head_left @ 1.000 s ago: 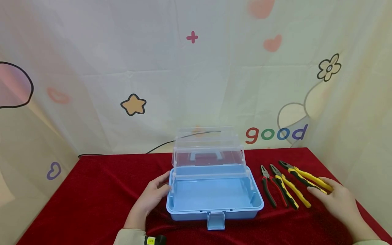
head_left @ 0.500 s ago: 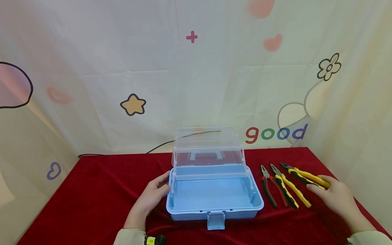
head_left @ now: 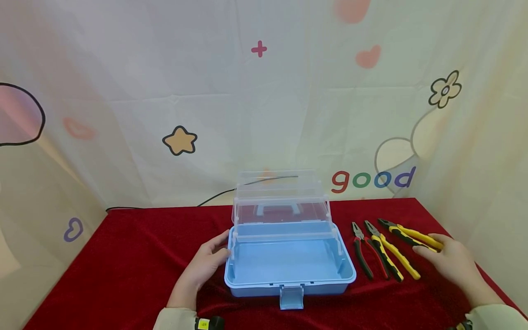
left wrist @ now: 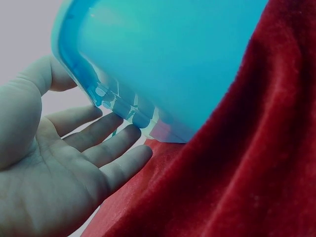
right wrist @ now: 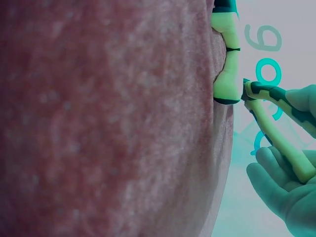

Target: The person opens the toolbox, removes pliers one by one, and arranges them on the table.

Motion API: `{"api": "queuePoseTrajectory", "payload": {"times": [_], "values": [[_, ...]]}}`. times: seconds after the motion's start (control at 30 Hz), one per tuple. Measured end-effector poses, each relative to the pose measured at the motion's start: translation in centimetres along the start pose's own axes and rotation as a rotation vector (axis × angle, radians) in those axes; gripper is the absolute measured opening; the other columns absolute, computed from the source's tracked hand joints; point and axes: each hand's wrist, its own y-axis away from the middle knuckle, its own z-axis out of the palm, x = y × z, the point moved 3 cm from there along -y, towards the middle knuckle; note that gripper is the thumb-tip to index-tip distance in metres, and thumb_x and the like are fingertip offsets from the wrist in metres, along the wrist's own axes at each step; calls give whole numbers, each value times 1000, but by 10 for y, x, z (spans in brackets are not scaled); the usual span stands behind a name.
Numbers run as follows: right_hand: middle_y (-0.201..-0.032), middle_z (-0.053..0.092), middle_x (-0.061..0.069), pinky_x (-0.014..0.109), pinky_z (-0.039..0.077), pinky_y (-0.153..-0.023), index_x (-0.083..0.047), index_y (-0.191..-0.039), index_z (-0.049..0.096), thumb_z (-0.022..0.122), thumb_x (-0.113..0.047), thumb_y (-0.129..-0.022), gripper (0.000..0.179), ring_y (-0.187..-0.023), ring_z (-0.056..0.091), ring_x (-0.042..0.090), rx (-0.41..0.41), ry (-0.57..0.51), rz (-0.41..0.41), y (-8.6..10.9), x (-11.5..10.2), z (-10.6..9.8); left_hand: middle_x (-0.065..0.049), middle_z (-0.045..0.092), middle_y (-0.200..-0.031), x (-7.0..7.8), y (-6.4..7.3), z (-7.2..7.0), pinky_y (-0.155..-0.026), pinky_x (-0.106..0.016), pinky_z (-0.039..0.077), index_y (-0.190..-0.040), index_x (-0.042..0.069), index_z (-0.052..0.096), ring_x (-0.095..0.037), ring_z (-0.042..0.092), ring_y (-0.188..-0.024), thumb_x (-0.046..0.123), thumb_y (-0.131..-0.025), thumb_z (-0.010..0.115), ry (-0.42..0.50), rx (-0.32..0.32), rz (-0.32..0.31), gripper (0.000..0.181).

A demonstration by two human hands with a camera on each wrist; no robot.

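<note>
A light blue plastic toolbox (head_left: 251, 291) stands in the middle, its clear lid (head_left: 280, 187) raised and its latch (head_left: 291, 298) hanging at the front. My left hand (head_left: 202, 266) touches the box's left side; in the left wrist view the thumb is at the rim and the relaxed fingers (left wrist: 116, 148) lie against the outside. On the right, my right hand (head_left: 455, 263) grips yellow-and-black pliers (head_left: 416, 235) by their spread handles. The right wrist view shows my thumb on one handle of these pliers (right wrist: 279, 133) and the fingers around the other.
Beside the box lie red-and-black pliers (head_left: 363, 260) and a second yellow-and-black pair (head_left: 396, 254). Dark red velvet cloth (head_left: 136, 256) covers the table. A patterned curtain (head_left: 165, 174) hangs behind, with a thin black cable (head_left: 218, 197) running along its foot.
My right hand has shifted slightly back and to the left, and the handles of its pliers sit a little differently. The left hand and toolbox stay put.
</note>
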Motion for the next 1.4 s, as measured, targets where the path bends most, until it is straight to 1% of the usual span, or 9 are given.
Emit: {"api": "queuePoseTrajectory", "payload": {"times": [0.13, 0.27, 0.43, 0.6, 0.8, 1.0, 1.23, 1.4], "values": [[-115, 51, 38, 48, 49, -69, 16, -124, 44, 60, -51, -85, 79, -92, 51, 41, -8, 11, 1, -1, 0, -1, -11, 44, -146, 1, 0, -1, -97, -48, 48, -145, 17, 39, -32, 51, -125, 16, -87, 56, -6, 1, -3, 61], [-113, 52, 38, 47, 49, -68, 17, -122, 45, 62, -54, -82, 83, -90, 52, 40, -31, 23, 2, -3, 1, -2, -11, 44, -145, 1, 1, -1, -97, -48, 48, -145, 18, 39, -31, 51, -124, 16, -87, 56, -12, 5, -6, 60], [-113, 52, 38, 50, 48, -70, 18, -121, 46, 63, -57, -80, 87, -92, 51, 41, -90, 40, 18, -3, 0, -2, -11, 45, -145, 1, 1, -2, -97, -48, 48, -145, 17, 39, -31, 52, -123, 16, -87, 56, -11, 6, -7, 60], [-110, 53, 37, 51, 48, -73, 20, -118, 47, 67, -55, -78, 87, -92, 52, 41, -144, 39, 43, -3, 2, 1, -12, 44, -145, 0, 1, -1, -97, -48, 48, -145, 17, 39, -30, 52, -123, 17, -87, 56, -9, 2, -8, 60], [-106, 55, 36, 44, 49, -70, 21, -116, 48, 71, -52, -75, 88, -87, 54, 34, -186, 30, 58, -5, 7, 5, -11, 43, -146, 0, 0, 0, -98, -49, 47, -145, 17, 38, -30, 51, -124, 16, -88, 55, -9, -4, -6, 60], [-98, 59, 30, 34, 47, -64, 21, -114, 49, 74, -53, -71, 89, -81, 53, 27, -210, 19, 76, -6, 6, 7, -12, 44, -146, 0, 0, 0, -97, -48, 48, -146, 17, 37, -32, 51, -124, 17, -88, 55, -16, 1, -9, 61], [-96, 60, 28, 33, 47, -64, 22, -113, 50, 73, -60, -67, 96, -80, 53, 25, -235, 35, 83, -4, 5, 7, -11, 44, -145, 0, 0, 0, -97, -48, 48, -145, 17, 38, -31, 52, -124, 16, -88, 55, -19, 2, -6, 60], [-97, 61, 27, 32, 46, -63, 21, -114, 50, 71, -62, -68, 98, -80, 53, 25, -259, 24, 85, -3, 6, 8, -11, 43, -146, 0, -1, 0, -97, -48, 48, -146, 18, 37, -31, 50, -125, 17, -88, 55, -17, 2, 0, 60]]}}
